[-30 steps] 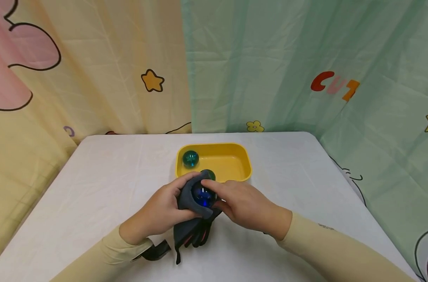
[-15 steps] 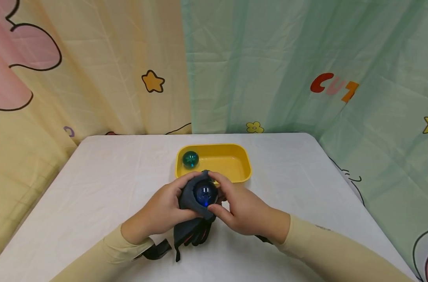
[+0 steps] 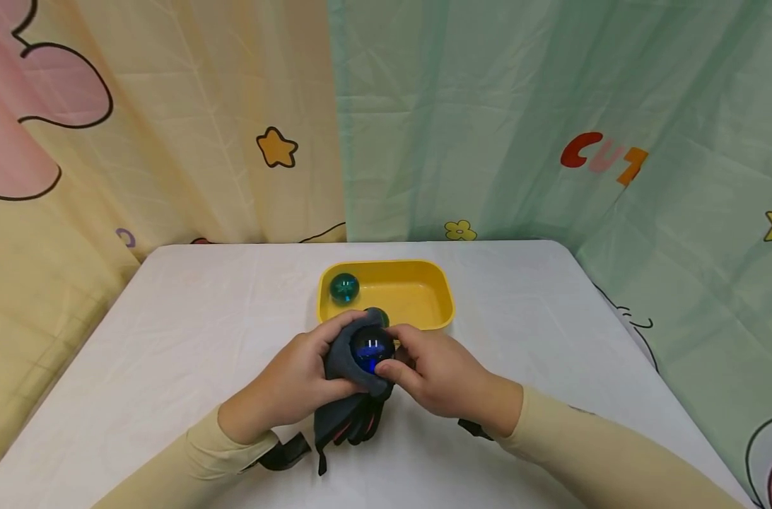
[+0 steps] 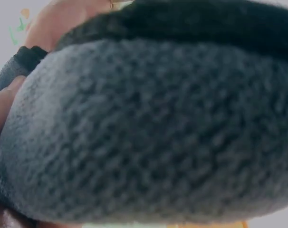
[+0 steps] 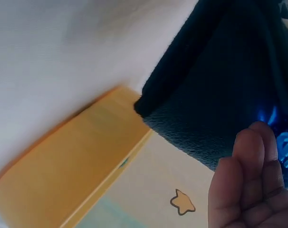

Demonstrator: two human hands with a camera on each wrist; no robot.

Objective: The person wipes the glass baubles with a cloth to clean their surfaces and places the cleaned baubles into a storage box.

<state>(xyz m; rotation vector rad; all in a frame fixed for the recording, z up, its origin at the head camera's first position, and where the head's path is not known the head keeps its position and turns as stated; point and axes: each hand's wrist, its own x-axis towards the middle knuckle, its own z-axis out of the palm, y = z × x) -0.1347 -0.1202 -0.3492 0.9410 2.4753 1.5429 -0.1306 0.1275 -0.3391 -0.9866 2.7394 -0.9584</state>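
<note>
A dark blue, see-through glass ball (image 3: pixel 370 346) sits within a dark grey fleece cloth (image 3: pixel 340 360) in the head view. My left hand (image 3: pixel 290 378) grips the cloth from the left, wrapping it round the ball's left side. On the other side my right hand (image 3: pixel 446 371) pinches the ball, thumb at its lower right edge. Black finger-like folds with red edges hang below the cloth. Grey fleece (image 4: pixel 148 133) fills most of the left wrist view. In the right wrist view, blue glass (image 5: pixel 287 152) shows beside my right fingers (image 5: pixel 251 147).
A yellow tray (image 3: pixel 418 286) lies just beyond my hands on the white table (image 3: pixel 233 304). Inside its left end is a green glass ball (image 3: pixel 344 288). Another green round thing (image 3: pixel 384 319) shows behind the cloth, mostly hidden. Patterned curtains (image 3: pixel 519 106) hang behind the table.
My right index finger has come off the top of the ball, gone up to the cloth's edge, then down to the ball's right side. My left hand and the tray have hardly moved.
</note>
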